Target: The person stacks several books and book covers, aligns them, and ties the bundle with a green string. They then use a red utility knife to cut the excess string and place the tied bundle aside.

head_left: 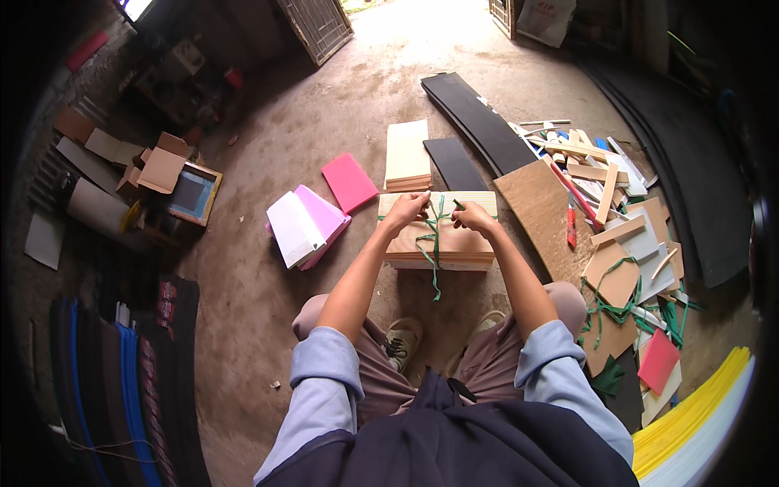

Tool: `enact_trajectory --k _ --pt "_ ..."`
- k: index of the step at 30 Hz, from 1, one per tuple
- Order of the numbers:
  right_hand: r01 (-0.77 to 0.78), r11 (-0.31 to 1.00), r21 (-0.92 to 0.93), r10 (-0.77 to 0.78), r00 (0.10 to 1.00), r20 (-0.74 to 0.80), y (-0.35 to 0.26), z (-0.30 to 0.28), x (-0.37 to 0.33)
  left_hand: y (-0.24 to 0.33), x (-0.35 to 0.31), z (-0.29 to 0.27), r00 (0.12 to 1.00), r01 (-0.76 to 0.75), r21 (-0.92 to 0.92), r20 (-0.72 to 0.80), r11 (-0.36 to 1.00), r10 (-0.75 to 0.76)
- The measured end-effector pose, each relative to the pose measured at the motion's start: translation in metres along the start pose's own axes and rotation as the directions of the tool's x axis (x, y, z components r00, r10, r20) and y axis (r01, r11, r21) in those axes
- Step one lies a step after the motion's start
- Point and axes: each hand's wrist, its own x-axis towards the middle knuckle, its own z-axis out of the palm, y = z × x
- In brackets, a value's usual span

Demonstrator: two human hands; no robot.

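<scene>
The left hand (408,210) and right hand (472,217) each pinch the green string (436,239) looped around the stack (462,243), which sits on the floor (243,341) just ahead of the shoes (403,342). A paler stack (407,150) stands just beyond; pink sheets (350,182) lie to the left, offcuts (607,193) to the right.

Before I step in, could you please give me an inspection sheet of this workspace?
Surface: stained brown floor.
Job's things: stack of cream sheets, with green twine around it.
Clutter: mixed offcuts heaped at right; pink sheet and white-and-lilac stack at left.
Hands: left hand and right hand both pinch the green twine above the stack.
Cables: nothing seen that is clearly a cable.
Surroundings: bright open doorway ahead; cardboard box at left; yellow strips at lower right.
</scene>
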Motion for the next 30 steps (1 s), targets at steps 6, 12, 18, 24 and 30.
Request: enact_trajectory --k 6,12,18,24,30 --pt "-0.055 0.998 0.029 0.058 0.994 -0.091 0.009 0.009 0.005 0.011 -0.007 -0.037 0.962 0.074 -0.177 0.270 0.981 -0.024" --pt "-0.081 0.997 -0.003 0.080 0.994 -0.071 0.012 0.002 0.005 0.020 -0.011 -0.038 0.960 -0.205 0.406 -0.095 0.891 0.264" --pt "-0.123 0.984 0.131 0.125 0.992 -0.002 0.007 0.003 -0.003 0.022 -0.011 -0.036 0.981 -0.175 -0.030 -0.090 0.984 0.172" --pt "-0.238 0.843 0.482 0.147 0.965 0.220 -0.004 -0.010 -0.009 0.035 -0.027 -0.023 0.985 -0.170 -0.177 0.008 0.969 0.174" --pt "-0.218 0.740 0.636 -0.010 0.942 0.335 -0.020 -0.004 -0.006 0.027 -0.022 -0.045 0.975 -0.168 -0.377 0.071 0.911 0.210"
